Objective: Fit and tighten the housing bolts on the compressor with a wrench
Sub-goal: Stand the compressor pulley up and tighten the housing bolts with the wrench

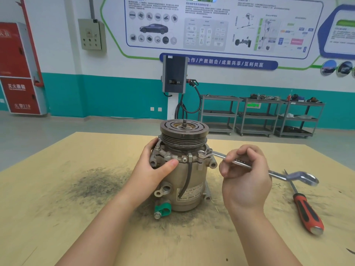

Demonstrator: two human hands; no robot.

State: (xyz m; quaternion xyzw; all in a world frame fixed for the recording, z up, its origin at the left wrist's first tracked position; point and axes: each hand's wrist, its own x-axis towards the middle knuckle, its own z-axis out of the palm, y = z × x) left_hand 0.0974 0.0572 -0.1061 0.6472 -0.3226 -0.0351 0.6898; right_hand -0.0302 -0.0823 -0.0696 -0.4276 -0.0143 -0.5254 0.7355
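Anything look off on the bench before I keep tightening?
A dark sooty smear stains the table left of the compressor. Otherwise nothing stands out: it is upright, and the wrench sits on a bolt.

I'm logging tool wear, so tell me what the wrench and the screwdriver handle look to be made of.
Wrench: likely polished, chrome-plated steel; it is bright silver with mirror-like glints. The right hand grips its shank.
Screwdriver handle: probably moulded plastic or rubber, red with black grip inlays and a matte look, plus a shiny metal end cap.
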